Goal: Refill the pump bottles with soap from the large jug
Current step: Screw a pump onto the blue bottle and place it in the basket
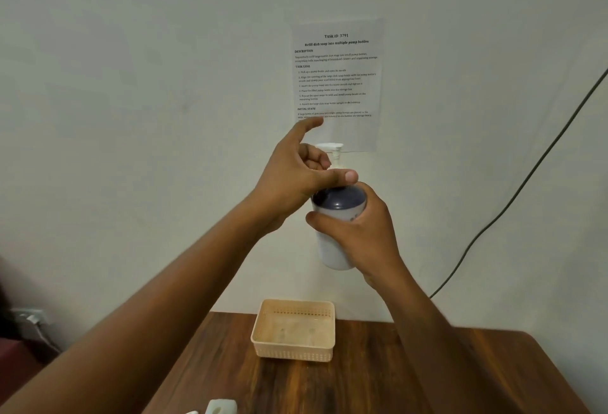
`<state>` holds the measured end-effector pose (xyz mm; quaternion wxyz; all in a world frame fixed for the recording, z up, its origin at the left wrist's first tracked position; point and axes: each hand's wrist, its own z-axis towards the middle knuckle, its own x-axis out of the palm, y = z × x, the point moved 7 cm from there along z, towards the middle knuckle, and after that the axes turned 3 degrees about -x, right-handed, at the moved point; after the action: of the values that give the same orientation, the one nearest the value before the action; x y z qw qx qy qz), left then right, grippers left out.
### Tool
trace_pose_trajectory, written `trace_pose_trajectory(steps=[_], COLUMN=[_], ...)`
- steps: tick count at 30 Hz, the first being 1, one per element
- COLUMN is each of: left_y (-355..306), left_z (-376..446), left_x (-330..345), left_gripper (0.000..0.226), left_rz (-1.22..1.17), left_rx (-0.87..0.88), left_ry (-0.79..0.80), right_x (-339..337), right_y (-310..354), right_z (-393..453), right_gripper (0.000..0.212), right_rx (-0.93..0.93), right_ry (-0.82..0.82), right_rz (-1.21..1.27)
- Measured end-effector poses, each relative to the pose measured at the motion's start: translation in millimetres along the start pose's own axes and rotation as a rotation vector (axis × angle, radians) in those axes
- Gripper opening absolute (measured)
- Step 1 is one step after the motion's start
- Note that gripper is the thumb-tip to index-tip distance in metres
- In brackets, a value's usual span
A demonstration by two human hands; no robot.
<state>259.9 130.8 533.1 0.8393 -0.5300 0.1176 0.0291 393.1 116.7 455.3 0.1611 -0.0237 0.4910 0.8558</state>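
Pump bottle (335,242) is held up in the air in front of the wall, well above the desk (362,380). Its body is white and its shoulder looks dark through the plastic. The bottle is gripped by the right hand (362,236), whose fingers (320,218) and thumb are curled round the middle of the body. The white pump head (330,147) is seen on top of the bottle, with a thin stem below it. The collar under this stem is pinched by the left hand (296,176): the thumb (342,176) is pressed on the near side and the curled fingers are closed on the far side, while the index finger is stretched out and points up and to the right. Whether the collar is screwed tight cannot be told.

Below the hands, a beige basket (294,352) with small holes in its walls is placed on the wooden desk, near the wall. At the bottom edge, a small white object (221,406) is partly seen on the desk. A printed task sheet (337,78) is fixed on the wall behind the bottle, and a dark cable (513,196) is hung down the wall on the right.
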Motion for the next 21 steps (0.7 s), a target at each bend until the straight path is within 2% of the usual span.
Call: trace_pose_trajectory(steps=[4,10,13,15,19,21], left_y=[-4,-6,-5,-5,-6,-6], left_z=[0,2,0,0,-1,-3], left_x=[1,10,10,8,4,5], left_gripper=[0.104,0.096,0.097,0.099,0.097,0.098], left_rz=[0.022,-0.1,-0.113,-0.094,0.033,0.072], left_rx=[0.007,-0.058,-0.065,-0.051,0.021,0.038], left_ry=[0.012,0.32,0.401,0.347,0.082,0.024], right_x=[-1,-4,-4,-4,-3,-2], right_y=[-2,-7,-8,-7,-1,3], right_z=[-1,-3,-3,-3,-1,-1], right_gripper=[0.064,0.067,0.067,0.066,0.061,0.058], right_rx=[0.017,0.054,0.057,0.047,0.017,0.004], right_ry=[0.009,0.054,0.059,0.055,0.055,0.057], right_rz=[0.016,0.106,0.116,0.103,0.061,0.059])
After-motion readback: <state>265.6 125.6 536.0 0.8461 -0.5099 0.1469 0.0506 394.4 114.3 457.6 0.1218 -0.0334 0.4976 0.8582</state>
